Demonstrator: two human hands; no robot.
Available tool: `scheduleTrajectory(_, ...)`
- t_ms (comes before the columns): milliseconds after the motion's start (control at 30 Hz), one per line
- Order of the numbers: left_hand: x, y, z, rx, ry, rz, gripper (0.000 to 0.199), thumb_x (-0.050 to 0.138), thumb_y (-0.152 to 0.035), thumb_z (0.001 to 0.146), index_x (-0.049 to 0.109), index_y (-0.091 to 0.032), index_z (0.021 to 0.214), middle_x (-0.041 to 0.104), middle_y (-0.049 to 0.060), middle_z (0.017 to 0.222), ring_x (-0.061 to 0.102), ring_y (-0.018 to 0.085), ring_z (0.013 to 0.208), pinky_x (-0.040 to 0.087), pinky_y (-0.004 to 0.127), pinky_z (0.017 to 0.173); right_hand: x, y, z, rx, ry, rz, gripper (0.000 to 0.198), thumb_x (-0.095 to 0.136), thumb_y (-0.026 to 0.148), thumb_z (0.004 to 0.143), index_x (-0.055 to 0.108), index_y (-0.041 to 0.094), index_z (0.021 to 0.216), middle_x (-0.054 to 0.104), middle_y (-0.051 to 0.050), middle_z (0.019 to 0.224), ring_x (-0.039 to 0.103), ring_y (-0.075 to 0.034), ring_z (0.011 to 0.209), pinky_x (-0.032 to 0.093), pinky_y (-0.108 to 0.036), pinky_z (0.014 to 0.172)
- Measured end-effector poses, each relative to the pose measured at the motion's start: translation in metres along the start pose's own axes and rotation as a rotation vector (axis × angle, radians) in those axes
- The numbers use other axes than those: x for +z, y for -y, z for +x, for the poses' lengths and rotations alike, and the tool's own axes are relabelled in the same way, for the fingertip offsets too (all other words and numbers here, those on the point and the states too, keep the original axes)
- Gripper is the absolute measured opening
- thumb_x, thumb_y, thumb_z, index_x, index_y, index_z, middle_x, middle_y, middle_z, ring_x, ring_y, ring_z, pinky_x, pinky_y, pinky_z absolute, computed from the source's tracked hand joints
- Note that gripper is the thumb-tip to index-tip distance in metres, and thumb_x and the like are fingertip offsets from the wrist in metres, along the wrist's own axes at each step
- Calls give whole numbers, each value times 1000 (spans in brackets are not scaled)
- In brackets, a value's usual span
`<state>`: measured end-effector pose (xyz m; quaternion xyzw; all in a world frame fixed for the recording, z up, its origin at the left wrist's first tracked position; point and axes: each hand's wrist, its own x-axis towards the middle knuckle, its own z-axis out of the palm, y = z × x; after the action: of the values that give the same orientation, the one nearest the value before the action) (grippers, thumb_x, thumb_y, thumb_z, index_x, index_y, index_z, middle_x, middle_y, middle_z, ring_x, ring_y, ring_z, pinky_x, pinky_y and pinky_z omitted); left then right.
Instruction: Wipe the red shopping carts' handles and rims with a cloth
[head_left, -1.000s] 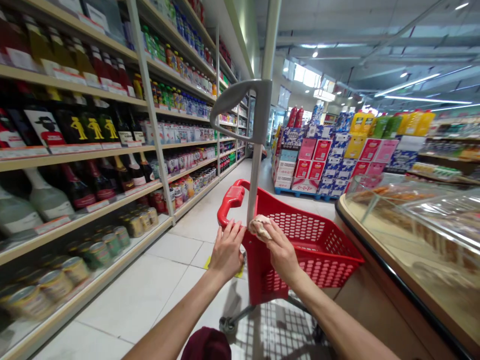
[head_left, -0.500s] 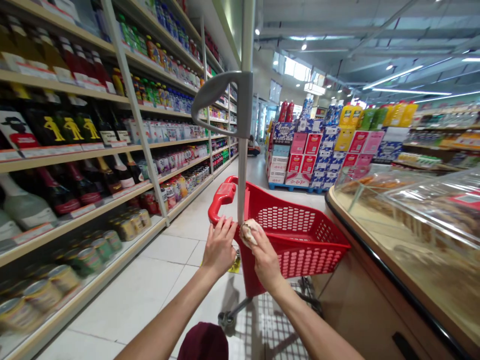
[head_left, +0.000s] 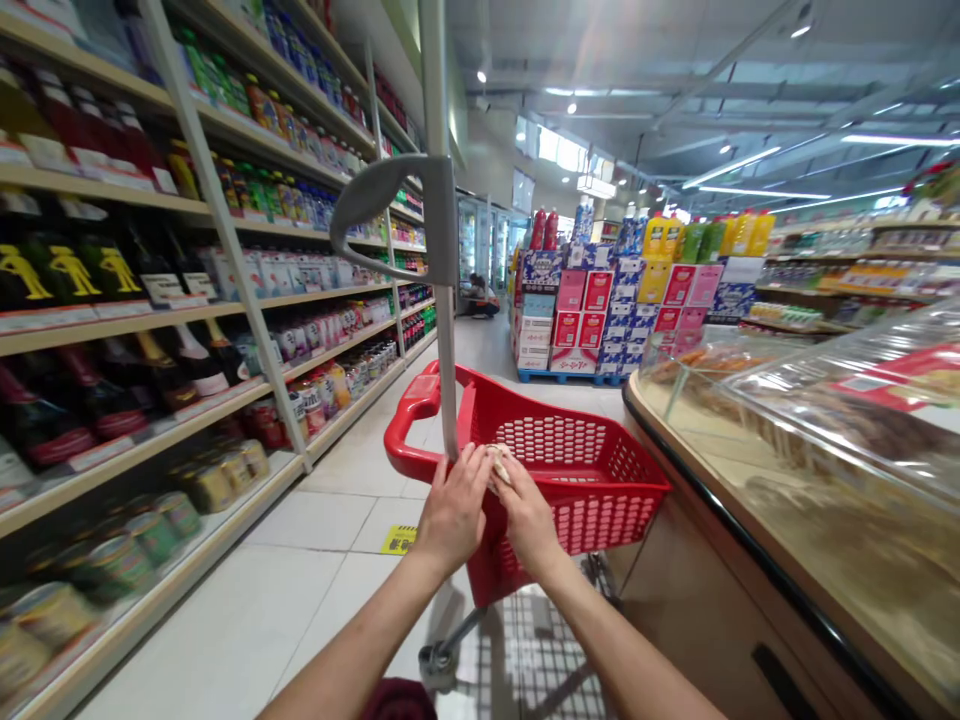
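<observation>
A crumpled off-white cloth (head_left: 498, 464) is bunched up at the rear rim of the red shopping cart (head_left: 442, 462), just right of the upright grey pole (head_left: 448, 370). My right hand (head_left: 526, 515) is closed around it from the right. From the other side my left hand (head_left: 454, 510) meets the cloth, its fingers bent over and pressed together against it; their tips are partly hidden. The cart's red handle (head_left: 409, 425) lies to the left of my hands. A grey loop grip (head_left: 437, 220) is fixed higher on the pole.
Shelves of bottles and cans (head_left: 180, 300) line the left. A glass-covered counter (head_left: 780, 480) stands close on the right, near the cart's front corner. Stacked drink boxes (head_left: 581, 320) rise ahead. A yellow floor sticker (head_left: 398, 540) lies left of the cart.
My left hand has left the handle's corner and moved right to the cloth beside my right hand. The view has shifted right, so the cart and pole appear farther left.
</observation>
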<state>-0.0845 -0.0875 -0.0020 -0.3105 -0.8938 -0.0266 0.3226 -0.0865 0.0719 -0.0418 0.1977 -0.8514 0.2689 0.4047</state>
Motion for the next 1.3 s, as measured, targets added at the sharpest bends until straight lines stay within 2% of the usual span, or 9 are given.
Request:
scheduleTrajectory(133,13,-6,5,-46,105,54,56,41,-16,70,40,-11,125,38,10,134,26,23,127,18,46,105,-11,-44,-27,138,-47,-107,49,31,3,83,42,26,125,45,-3,129,33,-16,124,31,-42,103)
scheduleTrajectory(367,26,-22,16,-27,200,44,52,36,-18,74,40,-7,125,38,12,133,27,24,126,16,44,105,10,-32,-20,96,-6,-82,44,36,10,85,40,23,127,38,-5,134,26,-18,127,30,-41,104)
scheduleTrajectory(567,29,-19,18,-12,187,15,53,39,-17,71,41,-9,124,40,12,132,29,23,126,15,46,105,-11,-74,-33,173,-98,-189,47,31,4,82,47,22,122,48,-6,127,33,-17,124,32,-43,102)
scheduleTrajectory(767,33,-34,19,-79,132,18,48,39,-17,74,44,-8,121,47,13,127,34,23,123,16,45,105,12,-33,-30,33,12,-143,43,36,10,85,42,21,126,41,-6,132,22,-19,129,30,-43,103)
scheduleTrajectory(867,34,-29,17,-23,167,4,49,37,-16,74,43,-9,122,46,11,128,33,22,123,16,44,105,-2,-52,-34,53,29,-182,41,36,11,85,44,22,125,44,-5,130,29,-18,126,31,-42,102)
scheduleTrajectory(1000,32,-21,11,-1,181,-24,50,38,-14,73,43,-9,122,47,10,128,34,21,123,16,43,106,-27,-91,-46,208,-46,-289,40,33,8,84,54,19,116,55,-8,119,39,-20,120,34,-45,99)
scheduleTrajectory(1067,33,-24,11,-45,174,-18,49,38,-14,73,44,-8,121,48,12,126,34,23,123,15,45,106,-25,-84,-49,223,-34,-282,43,31,5,82,53,18,117,54,-8,119,37,-20,121,33,-45,100)
scheduleTrajectory(1200,38,-40,13,-26,193,-25,49,39,-16,73,44,-7,121,45,12,128,32,24,124,16,46,105,-9,-53,-50,79,42,-197,48,32,3,81,43,20,125,43,-5,131,26,-18,127,29,-43,104)
scheduleTrajectory(1300,43,-44,10,18,203,-27,50,39,-16,73,42,-10,123,46,10,128,32,23,124,18,44,105,-26,-69,-61,104,32,-232,50,32,3,80,44,22,125,44,-4,130,28,-18,126,30,-43,103)
